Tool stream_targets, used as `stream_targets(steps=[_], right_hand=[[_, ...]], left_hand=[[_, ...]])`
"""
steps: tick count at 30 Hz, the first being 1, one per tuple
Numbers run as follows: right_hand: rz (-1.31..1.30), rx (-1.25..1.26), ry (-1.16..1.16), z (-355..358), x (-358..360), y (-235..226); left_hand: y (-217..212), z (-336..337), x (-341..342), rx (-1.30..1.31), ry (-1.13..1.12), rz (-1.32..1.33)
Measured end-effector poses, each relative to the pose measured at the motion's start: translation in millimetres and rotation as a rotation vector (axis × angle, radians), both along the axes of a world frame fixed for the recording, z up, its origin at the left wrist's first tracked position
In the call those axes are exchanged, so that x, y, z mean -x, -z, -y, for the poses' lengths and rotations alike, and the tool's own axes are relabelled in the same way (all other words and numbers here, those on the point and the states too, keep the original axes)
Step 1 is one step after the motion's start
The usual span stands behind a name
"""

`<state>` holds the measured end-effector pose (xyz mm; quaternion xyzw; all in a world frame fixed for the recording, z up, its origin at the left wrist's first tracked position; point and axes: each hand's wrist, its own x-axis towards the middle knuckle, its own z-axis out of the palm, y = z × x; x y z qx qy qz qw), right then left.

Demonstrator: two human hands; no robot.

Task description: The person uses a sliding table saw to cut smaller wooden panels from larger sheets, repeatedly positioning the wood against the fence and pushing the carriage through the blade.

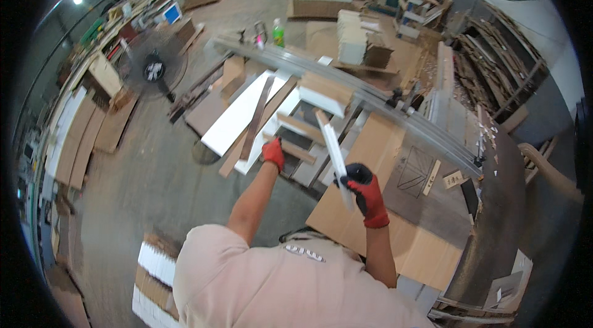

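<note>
Nearest the camera, the person's pale shirt [278, 291] fills the lower middle, with a stack of white and brown boards [154, 285] beside it at lower left. Right hand [365, 192], in a red and black glove, is closed around the lower part of a narrow white board [335, 152]; the board slants up and away, its far end leaning to the left, and lies on the left side of that hand. Beneath and to the right is a wide tan board [383, 142], with a dark brown panel [411, 195] beside it. Left hand [273, 152], in a red glove, is well apart from the white board, at the near-left end of a short tan strip [299, 153]; the fingers are small and partly hidden here, so cannot tell whether they pinch the strip or only rest by it. A second short strip [302, 128] lies just beyond. Farther left, a dark brown strip [256, 121] crosses a long white panel [231, 121]. A metal rail [370, 90] runs behind the work; past it stand a green bottle [278, 34], a fan [154, 68] at left, and a stack of pale panels [352, 44].
</note>
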<state>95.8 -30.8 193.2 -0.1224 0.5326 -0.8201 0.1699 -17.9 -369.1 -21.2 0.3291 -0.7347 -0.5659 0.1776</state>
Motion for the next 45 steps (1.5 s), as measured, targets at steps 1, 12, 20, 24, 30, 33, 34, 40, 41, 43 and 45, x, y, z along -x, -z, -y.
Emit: stream_targets(steps=[1, 12, 20, 24, 30, 33, 34, 40, 41, 43, 45], right_hand=[[0.003, -0.019, 0.030, -6.2, -2.6, -0.4], [0.021, -0.155, 0.190, -29.9, -37.0, -7.9], [0.035, -0.084, 0.216, -29.6, -53.0, -17.6], [0.051, -0.042, 0.242, -27.2, -59.5, -20.1], [0.074, -0.063, 0.264, -24.9, -64.4, -16.2], [0.069, -0.039, 0.260, -23.9, -66.9, -15.7], [0.061, -0.022, 0.252, -22.7, -67.3, -17.3], [0.014, -0.004, 0.183, -22.9, -67.4, -27.1], [0.010, 0.009, 0.168, -23.7, -68.3, -28.0], [0.031, 0.019, 0.176, -25.9, -70.3, -28.9], [0.035, 0.028, 0.185, -28.0, -71.6, -28.2]], left_hand=[[-10.4, -13.6, 0.4, -0.006, -0.066, 0.010], [-236.9, -168.5, -104.7, -0.683, 0.781, -0.609], [-276.4, -184.9, -108.5, -0.491, 0.758, -0.489], [-279.1, -190.3, -111.8, -0.384, 0.757, -0.522], [-283.2, -191.2, -120.1, -0.327, 0.769, -0.512], [-281.8, -193.6, -118.9, -0.352, 0.762, -0.555], [-281.6, -192.2, -118.0, -0.347, 0.766, -0.562], [-284.2, -188.2, -112.9, -0.305, 0.785, -0.620], [-285.4, -187.9, -113.7, -0.292, 0.795, -0.594], [-288.7, -187.9, -115.2, -0.265, 0.815, -0.544], [-288.7, -191.9, -115.0, -0.287, 0.819, -0.552]])
